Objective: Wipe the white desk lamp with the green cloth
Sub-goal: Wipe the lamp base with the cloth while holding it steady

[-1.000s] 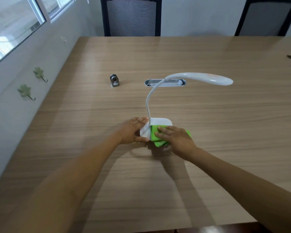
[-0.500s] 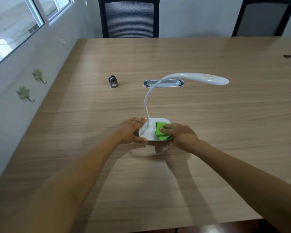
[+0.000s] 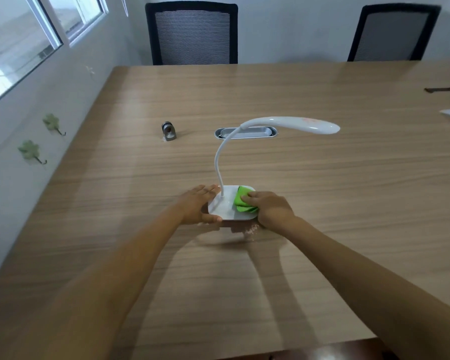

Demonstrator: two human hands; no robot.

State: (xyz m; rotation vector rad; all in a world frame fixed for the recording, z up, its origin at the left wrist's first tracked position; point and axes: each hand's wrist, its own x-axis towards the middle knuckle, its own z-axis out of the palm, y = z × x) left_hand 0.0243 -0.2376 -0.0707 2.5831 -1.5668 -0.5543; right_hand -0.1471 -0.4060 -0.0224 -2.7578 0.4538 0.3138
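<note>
Head view: the right hand (image 3: pixel 270 209) is gripping the bunched green cloth (image 3: pixel 242 203), pressing it onto the right half of the white desk lamp (image 3: pixel 225 209) base, which is sitting on the tabletop (image 3: pixel 348 193). Left of the base, the left hand (image 3: pixel 196 203) is bracing it, fingers fairly straight. Best practice here, judging by the tall neck rising behind the base: keeping that brace firm while sweeping the cloth across.

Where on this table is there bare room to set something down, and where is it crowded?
Bare wood lies right of the right hand out to the table edge, left of the left hand toward the wall, and between the cable slot and the chairs. Crowded: the lamp base, with both hands and the green cloth at it.
</note>
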